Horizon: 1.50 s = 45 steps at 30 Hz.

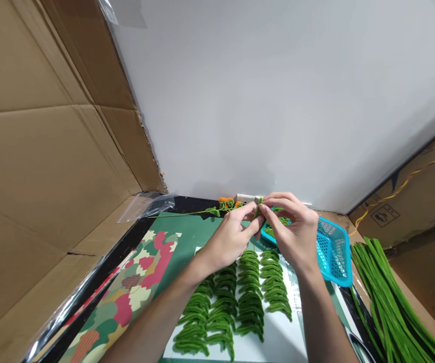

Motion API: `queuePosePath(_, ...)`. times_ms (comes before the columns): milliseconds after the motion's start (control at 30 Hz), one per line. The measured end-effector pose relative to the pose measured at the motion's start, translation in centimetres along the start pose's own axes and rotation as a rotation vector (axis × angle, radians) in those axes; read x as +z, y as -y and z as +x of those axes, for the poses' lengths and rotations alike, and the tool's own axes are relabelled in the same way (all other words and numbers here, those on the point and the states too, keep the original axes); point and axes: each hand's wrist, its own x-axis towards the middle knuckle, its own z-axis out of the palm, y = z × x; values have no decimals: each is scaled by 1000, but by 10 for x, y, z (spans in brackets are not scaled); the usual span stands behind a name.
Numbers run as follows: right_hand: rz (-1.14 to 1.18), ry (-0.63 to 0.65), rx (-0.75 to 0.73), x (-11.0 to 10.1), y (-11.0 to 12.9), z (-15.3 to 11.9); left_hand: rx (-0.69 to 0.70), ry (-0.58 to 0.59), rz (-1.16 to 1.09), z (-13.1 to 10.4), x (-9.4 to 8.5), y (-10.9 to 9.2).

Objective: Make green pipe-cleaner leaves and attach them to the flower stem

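My left hand [232,234] and my right hand [295,224] meet above the back of the work surface, fingertips pinched on a small green fuzzy piece [260,201]. Below them, rows of curved green fuzzy pieces [250,292] lie on a white sheet [274,335]. Behind my right hand sits a blue perforated basket [333,252] with small green pieces in it. Orange and green fuzzy items [229,203] lie behind my left hand, beside a thin green stem [187,214].
A bundle of long green fuzzy stems [391,302] lies at the right, near dark scissor handles [359,345]. A patterned sheet [126,297] and a clear plastic bag [147,205] are at the left. Cardboard [43,151] flanks the left side.
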Motion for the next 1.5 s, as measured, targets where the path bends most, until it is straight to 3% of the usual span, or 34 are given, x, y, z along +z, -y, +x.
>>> queuePosePath(233, 66, 124, 51, -6, -2, 1, -97, 101, -314, 6, -3, -1)
queuePosePath(433, -19, 202, -47, -12, -7, 5, -188, 172, -261, 4, -7, -6)
queuePosePath(600, -124, 214, -71, -17, -8, 9, -176, 181, -181, 3, -11, -12)
queuePosePath(833, -232, 237, -73, -21, -10, 10, -129, 3, -215, 7, -13, -11)
queuePosePath(1100, -317, 239, -61, -6, -10, 8, -5, -183, -121, 9, -9, -7)
queuePosePath(1267, -106, 30, 113, 1, -6, 10, -5, -175, -195, 6, -5, -14)
queuePosePath(1500, 231, 166, 189, 3, 1, 11, -54, -151, -200, 4, -3, -15)
